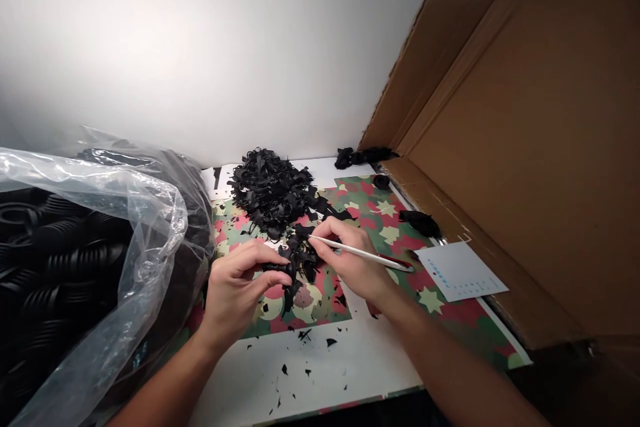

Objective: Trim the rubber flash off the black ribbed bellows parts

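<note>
Between thumb and fingers, my left hand (233, 290) grips a small black ribbed rubber part (280, 269), which the fingers partly cover. My right hand (353, 260) pinches a thin white pen-like tool (373, 256) with a dark red and silver back end. Its front tip is hidden at the fingertips, so I cannot tell its exact kind. The two hands are a little apart, with loose black rubber scraps (303, 253) between them. Just beyond lies a large heap of black rubber trimmings (270, 190).
A clear plastic bag (155, 203) full of black ribbed rubber parts (75, 260) stands at the left. The camouflage-patterned sheet (430, 299) covers part of the white table. A marked white card (463, 271) lies right, near black lumps (420, 221). Cardboard (525, 147) walls the right side.
</note>
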The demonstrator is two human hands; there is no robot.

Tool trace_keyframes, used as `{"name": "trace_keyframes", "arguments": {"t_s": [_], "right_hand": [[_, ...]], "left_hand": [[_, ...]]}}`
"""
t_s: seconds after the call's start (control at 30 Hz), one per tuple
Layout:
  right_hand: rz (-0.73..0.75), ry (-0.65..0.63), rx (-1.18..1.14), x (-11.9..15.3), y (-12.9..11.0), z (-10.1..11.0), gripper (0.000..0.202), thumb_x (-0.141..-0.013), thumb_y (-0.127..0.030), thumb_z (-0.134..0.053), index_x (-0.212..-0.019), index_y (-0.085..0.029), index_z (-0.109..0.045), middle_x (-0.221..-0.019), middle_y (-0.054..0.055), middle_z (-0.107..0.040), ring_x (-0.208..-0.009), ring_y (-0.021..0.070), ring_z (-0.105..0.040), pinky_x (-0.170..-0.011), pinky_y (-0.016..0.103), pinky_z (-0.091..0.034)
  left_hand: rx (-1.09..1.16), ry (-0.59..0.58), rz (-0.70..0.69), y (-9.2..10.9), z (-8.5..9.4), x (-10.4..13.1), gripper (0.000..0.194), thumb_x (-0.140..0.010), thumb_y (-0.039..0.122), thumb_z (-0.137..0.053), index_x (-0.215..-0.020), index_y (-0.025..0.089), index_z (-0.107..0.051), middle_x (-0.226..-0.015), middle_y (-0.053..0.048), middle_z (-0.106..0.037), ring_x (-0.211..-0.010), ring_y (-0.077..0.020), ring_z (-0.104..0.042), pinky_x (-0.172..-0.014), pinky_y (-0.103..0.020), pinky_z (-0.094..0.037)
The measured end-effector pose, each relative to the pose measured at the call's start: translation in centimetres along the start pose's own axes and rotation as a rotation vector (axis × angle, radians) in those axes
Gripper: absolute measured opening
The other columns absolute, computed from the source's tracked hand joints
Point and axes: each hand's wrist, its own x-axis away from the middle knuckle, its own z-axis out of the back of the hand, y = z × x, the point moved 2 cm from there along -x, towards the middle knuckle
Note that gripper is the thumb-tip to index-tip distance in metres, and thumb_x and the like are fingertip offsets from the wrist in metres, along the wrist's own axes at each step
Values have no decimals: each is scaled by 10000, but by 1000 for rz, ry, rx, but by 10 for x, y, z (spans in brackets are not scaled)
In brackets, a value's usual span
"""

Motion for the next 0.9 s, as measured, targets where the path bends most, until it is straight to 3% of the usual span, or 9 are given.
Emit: {"name": "trace_keyframes", "arguments": {"t_s": [0.1, 0.23, 0.5, 0.7, 0.9], "right_hand": [[36, 2, -202, 5, -7, 2, 175, -925, -266, -617, -755, -231, -600, -833, 29, -734, -712, 174, -672, -609, 283, -524], [174, -78, -338, 15, -24, 5, 141, -938, -224, -653, -798, -232, -634, -1021, 62, -798, -933, 214, -759, -789, 336, -612], [415, -77, -152, 22, -28, 4, 92, -969, -179, -640, -897, -237, -644, -1046, 56, -807, -929, 193, -764, -818, 318, -610], [484, -111, -69, 21, -29, 6, 108, -1019, -235, -579, -930, -228, -639, -1042, 72, -796, -947, 203, -749, -835, 337, -596], [540, -100, 21, 20, -31, 3, 137, -1011, -176, -538, -933, -234, -635, -988, 67, -792, -904, 203, -745, -799, 340, -596]], "left_hand": [[-59, 7, -40, 2, 1, 1, 207, -860, 369, -804, -724, 222, -753, -658, 12, -750, -601, -141, -673, -598, -234, -525], [-153, 8, -137, 4, 1, 3, 116, -877, 227, -787, -769, 216, -744, -706, 11, -748, -640, -137, -684, -621, -221, -531], [-229, -4, -226, 2, -2, 4, 111, -888, 165, -763, -793, 207, -723, -712, 17, -718, -628, -118, -667, -618, -196, -530], [-259, -29, -226, 2, -3, 1, 126, -905, 184, -745, -785, 208, -716, -690, 18, -706, -605, -118, -648, -582, -201, -526], [-265, -46, -190, -1, -4, 2, 123, -904, 193, -743, -784, 216, -729, -700, 6, -717, -615, -130, -662, -586, -213, -537]]}}
